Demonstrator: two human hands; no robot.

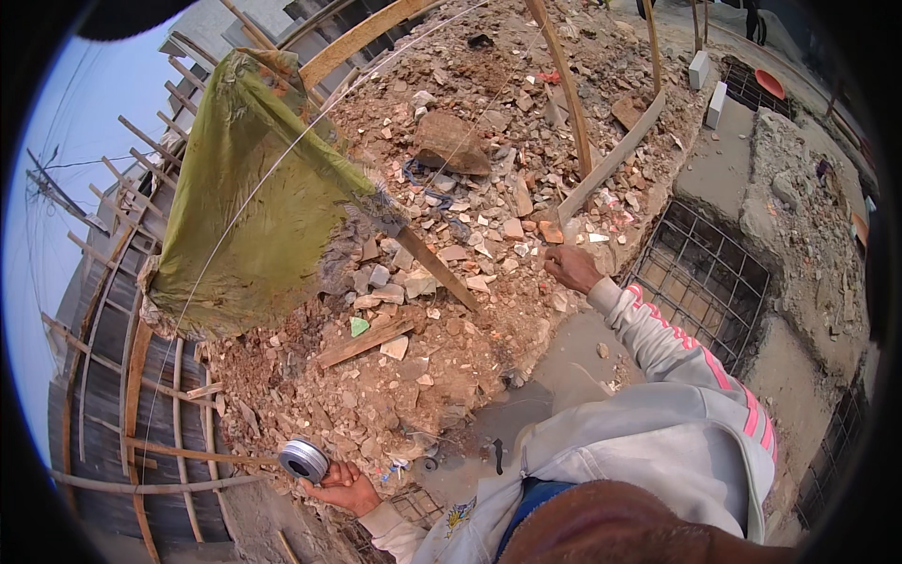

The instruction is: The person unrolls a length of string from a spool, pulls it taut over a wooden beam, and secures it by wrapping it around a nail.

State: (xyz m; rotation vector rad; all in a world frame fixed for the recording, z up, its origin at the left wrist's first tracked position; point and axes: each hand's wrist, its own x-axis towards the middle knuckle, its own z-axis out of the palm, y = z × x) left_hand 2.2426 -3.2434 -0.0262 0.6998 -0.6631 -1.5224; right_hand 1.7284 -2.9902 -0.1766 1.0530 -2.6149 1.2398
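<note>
At the lower left, my left hand [346, 489] has its fingers curled at a short, round silver-grey roll or canister [303, 459] with a dark end. The thing rests at the fingertips, beside the rubble slope. My right hand [573, 270] reaches forward at centre right, its fingers closed together; whatever they pinch is too small or hidden to make out. Beneath that hand lie broken brick and stone pieces [514, 228]. A thin white string [254, 191] crosses the view at the left, in front of a green tarp [254, 226].
Wooden stakes [564, 85] and a slanting stick [437, 268] stand in the rubble. At the right, a rebar grid [700, 273] covers a pit by the concrete. A loose plank [366, 340] and a big rock [453, 143] lie on the slope. A pole fence [178, 404] borders the left.
</note>
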